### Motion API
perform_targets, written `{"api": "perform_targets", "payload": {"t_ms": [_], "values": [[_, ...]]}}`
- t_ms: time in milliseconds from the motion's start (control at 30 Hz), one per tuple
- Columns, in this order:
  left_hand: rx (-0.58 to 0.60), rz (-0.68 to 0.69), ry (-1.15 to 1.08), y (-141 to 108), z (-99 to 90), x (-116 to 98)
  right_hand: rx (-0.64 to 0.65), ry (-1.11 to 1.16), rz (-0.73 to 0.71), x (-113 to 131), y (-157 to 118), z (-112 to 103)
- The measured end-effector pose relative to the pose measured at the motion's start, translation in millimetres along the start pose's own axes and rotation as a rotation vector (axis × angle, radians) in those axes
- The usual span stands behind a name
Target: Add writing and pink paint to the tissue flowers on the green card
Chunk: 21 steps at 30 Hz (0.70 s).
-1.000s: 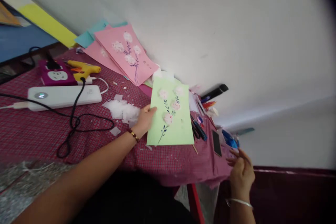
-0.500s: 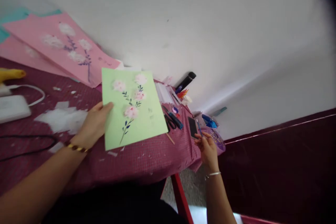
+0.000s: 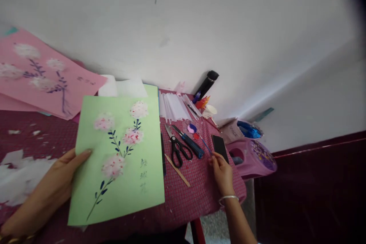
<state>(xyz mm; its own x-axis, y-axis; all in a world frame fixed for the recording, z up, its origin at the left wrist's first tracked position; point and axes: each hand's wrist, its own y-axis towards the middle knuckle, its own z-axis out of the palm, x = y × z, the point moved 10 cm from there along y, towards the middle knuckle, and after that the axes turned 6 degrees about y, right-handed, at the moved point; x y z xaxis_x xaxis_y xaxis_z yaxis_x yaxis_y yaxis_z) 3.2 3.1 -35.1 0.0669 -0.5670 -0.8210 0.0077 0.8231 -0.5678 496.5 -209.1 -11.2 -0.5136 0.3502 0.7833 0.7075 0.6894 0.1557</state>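
My left hand (image 3: 58, 177) grips the left edge of a green sheet (image 3: 137, 183), thumb on top. The sheet bears pink-and-white fluffy flowers, a dark stem with leaves and some handwritten characters. At the right of the table, my right hand (image 3: 222, 170) pinches a thin blue brush (image 3: 205, 144), its tip near a small palette with blue, pink and red paint (image 3: 192, 128). A black phone-like slab (image 3: 219, 145) lies just beyond that hand.
Black scissors (image 3: 177, 148), a blue cutter (image 3: 190, 142) and a wooden stick (image 3: 177, 170) lie mid-table. Behind are white strips (image 3: 174, 106) and a black bottle (image 3: 206, 85). Pink flower sheets (image 3: 77, 97) lean at left; a pink basket (image 3: 248, 160) stands right.
The view has shifted right and closer to the table. The green sheet, still in my left hand, appears larger and lower. My right hand has its brush tip nearer the paint.
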Motion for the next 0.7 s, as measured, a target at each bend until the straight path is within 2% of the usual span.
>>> {"api": "perform_targets", "payload": {"t_ms": [267,367,433,533,700], "values": [[-0.067,-0.031,-0.003,11.9,-9.5,6.9,0.098,-0.455,-0.035,7.8,-6.8,5.3],[0.013,-0.033,-0.041,10.5,-1.0,8.6,0.135,-0.562,-0.082,12.4,-5.1,9.3],[0.083,-0.013,-0.061,10.4,5.4,8.4,0.169,-0.594,-0.112,11.9,-2.6,15.0],[0.125,0.028,-0.103,10.6,8.1,7.1,0.233,-0.6,-0.108,2.0,3.6,22.1],[0.227,0.065,-0.179,6.9,18.4,6.2,0.377,-0.419,-0.043,-31.8,22.2,22.3]]}}
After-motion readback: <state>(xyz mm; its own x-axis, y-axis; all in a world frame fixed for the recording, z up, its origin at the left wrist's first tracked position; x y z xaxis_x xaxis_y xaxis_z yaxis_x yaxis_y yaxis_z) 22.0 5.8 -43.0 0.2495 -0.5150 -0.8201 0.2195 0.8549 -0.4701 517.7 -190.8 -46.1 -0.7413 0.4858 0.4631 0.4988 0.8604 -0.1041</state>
